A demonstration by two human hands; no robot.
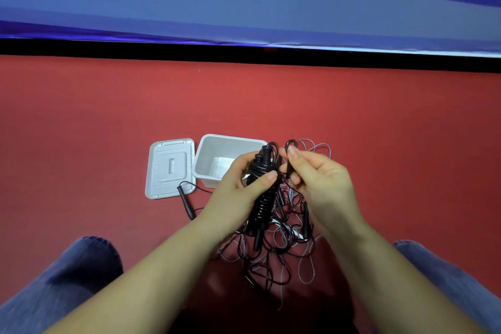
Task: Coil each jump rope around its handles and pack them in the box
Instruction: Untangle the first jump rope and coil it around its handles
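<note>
My left hand [238,190] grips a black jump rope bundle [264,198], its cord wound in tight turns around the paired handles. My right hand [320,179] pinches a loop of the same black cord [290,154] beside the bundle's top. Below the hands a tangled pile of black and grey ropes [282,249] lies on the red floor. A white open box [217,160] stands just behind my left hand, with nothing visible inside. One loose black handle [185,200] lies on the floor left of the pile.
The box's white lid [169,168] lies flat to the left of the box. My knees in blue trousers [67,279] frame the pile on both sides. A blue banner wall [244,8] rises beyond the red floor [271,103].
</note>
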